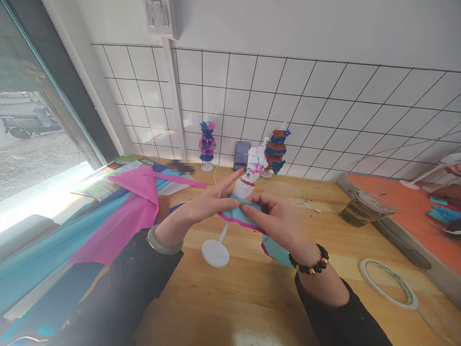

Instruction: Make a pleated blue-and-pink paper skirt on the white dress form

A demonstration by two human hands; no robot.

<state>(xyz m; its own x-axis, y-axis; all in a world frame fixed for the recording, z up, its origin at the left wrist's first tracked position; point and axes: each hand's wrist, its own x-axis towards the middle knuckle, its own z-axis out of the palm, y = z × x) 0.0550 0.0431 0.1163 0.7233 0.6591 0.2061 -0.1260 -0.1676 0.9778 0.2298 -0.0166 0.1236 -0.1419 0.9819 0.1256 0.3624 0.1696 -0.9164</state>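
Observation:
A small white doll figure (pixel 252 173) on a thin stand with a round white base (pixel 215 253) leans over the wooden table (pixel 252 298). A strip of teal paper with a pink edge (pixel 241 218) is wrapped around its lower body. My left hand (pixel 211 202) presses the strip against the figure with its fingers stretched out. My right hand (pixel 273 216) pinches the strip's other side, and the loose end hangs below that wrist.
Pink paper (pixel 129 211) and teal sheets (pixel 46 254) lie at the left by the window. Two dressed figures (pixel 207 144) (pixel 275 151) and a phone (pixel 241 154) stand by the tiled wall. A lidded drink cup (pixel 363 209), an orange tray (pixel 403 206) and a tape ring (pixel 389 288) sit at the right.

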